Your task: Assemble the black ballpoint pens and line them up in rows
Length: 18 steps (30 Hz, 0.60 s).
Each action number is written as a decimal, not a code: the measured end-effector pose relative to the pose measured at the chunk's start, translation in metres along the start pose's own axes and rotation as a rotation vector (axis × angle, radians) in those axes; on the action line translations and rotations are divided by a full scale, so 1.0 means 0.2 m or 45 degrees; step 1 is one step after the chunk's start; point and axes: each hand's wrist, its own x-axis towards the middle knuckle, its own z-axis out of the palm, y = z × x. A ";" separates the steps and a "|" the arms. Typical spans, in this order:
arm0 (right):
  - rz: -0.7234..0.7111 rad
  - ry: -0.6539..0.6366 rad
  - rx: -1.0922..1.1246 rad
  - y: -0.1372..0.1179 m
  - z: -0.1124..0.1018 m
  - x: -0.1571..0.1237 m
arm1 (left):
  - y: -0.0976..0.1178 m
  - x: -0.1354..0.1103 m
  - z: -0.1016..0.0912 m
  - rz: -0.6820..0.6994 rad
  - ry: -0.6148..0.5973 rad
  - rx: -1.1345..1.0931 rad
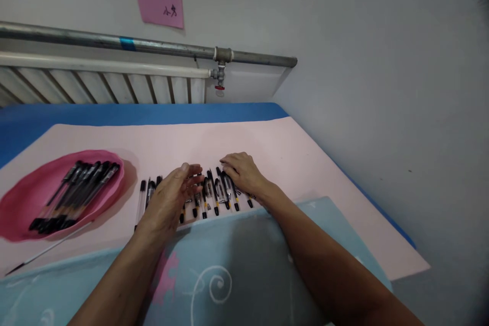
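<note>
A row of black-capped pens and clear pen parts with yellow-and-black ends (216, 196) lies on the pink tabletop between my hands. My left hand (173, 196) is at the row's left side, fingers apart and pointing right, with its palm turned toward the pens. At the row's upper right, my right hand (244, 170) rests palm down, its loosely bent fingers over the pen tops; the fingertips are partly hidden. Left of my left hand lie several more pens, among them a clear pen with a black cap (141, 201). Small metal-looking clips sit among the pens.
A pink oval basket (19, 204) holding a bunch of black pens (78, 193) stands at the left. In front of it lies a thin refill (49, 248). Light-blue patterned cloth (244, 265) covers the near edge. Behind are a radiator (114, 67) and pipe; a wall rises at right.
</note>
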 end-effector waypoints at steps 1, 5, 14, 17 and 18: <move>-0.008 -0.020 -0.003 -0.01 0.01 0.01 | 0.00 0.00 0.00 -0.001 0.001 -0.002; -0.039 -0.128 -0.010 -0.05 0.02 0.04 | 0.01 -0.01 0.01 0.010 -0.003 0.005; -0.037 -0.158 -0.009 -0.07 -0.01 0.03 | 0.02 -0.02 0.01 0.009 -0.009 0.011; -0.051 -0.138 -0.002 -0.07 -0.01 0.03 | 0.03 -0.02 0.01 0.007 0.005 0.016; -0.054 -0.132 -0.001 -0.07 -0.01 0.02 | 0.03 -0.02 0.01 0.007 0.016 0.017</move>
